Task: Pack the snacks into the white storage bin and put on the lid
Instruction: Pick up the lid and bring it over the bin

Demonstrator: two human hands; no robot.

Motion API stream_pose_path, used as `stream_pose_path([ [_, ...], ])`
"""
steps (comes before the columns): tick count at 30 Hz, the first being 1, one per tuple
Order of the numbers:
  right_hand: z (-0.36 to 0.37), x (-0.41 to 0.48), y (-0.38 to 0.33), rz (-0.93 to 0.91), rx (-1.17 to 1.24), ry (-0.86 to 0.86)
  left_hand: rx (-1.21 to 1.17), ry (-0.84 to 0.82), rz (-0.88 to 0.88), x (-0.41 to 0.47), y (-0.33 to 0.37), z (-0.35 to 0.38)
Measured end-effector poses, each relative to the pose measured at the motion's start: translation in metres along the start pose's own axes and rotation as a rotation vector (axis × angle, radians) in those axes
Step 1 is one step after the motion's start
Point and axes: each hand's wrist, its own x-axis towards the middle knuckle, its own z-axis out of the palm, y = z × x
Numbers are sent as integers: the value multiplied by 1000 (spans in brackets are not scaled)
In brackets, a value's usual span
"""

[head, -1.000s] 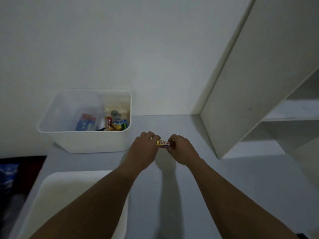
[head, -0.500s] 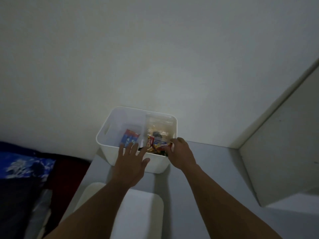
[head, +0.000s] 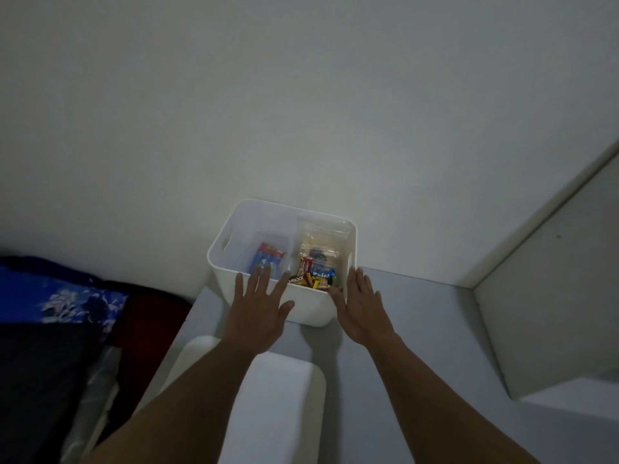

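Head view: white moulded-plastic storage bin (head: 311, 308) sits centre frame on the grey tabletop (head: 422, 329), back against the wall, with no lid on.

Left hand (head: 261, 309) is spread, fingers straight, over the bin's near rim. Right hand (head: 361, 306) is flat, fingers straight and close together, just beside the near-right corner. Neither holds anything. I can't tell if either actually touches the bin.

Inside the bin:
- blue-and-red flat packet (head: 268, 261) in the left half
- clear plastic zip bag (head: 321, 236) at the right rear
- small yellow, red and blue wrapped bars (head: 313, 278) heaped at the right front

The flat white lid with rounded corners (head: 278, 396) lies at bottom centre, partly under the left forearm.

Handling, my estimate:
- Bin: thin-walled, light even when loaded, fairly stiff, smooth. Take hold at the oval handle slot (head: 226, 243) in each short side.
- Lid: light and rigid. Grip opposite edges, lower it level, then press down at the corners.
- Wrappers: slick and crinkly, nothing fragile.

Writing: there is white lettering on the bar wrappers and on the blue one, too blurred to read. No brand is identifiable.
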Motion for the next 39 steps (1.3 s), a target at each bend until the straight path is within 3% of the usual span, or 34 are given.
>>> stream_pose_path([
  [6, 47, -66, -8, 84, 130, 52, -20, -79, -56, -61, -41, 4],
  [13, 128, -126, -40, 331, 63, -114, -19, -290, -79, -138, -108, 41],
  [18, 163, -149, -50, 577, 108, -185, -94, -510, -331, -171, -123, 58],
  [26, 163, -156, -46, 764, 336, -76, -502, -426, -720, -158, -137, 54],
  [33, 126, -172, -54, 698, 653, 146, -823, -318, -738, -146, -149, 4],
  [39, 56, -167, -83, 589, 785, 315, -851, -217, -682, -107, -155, -74],
])
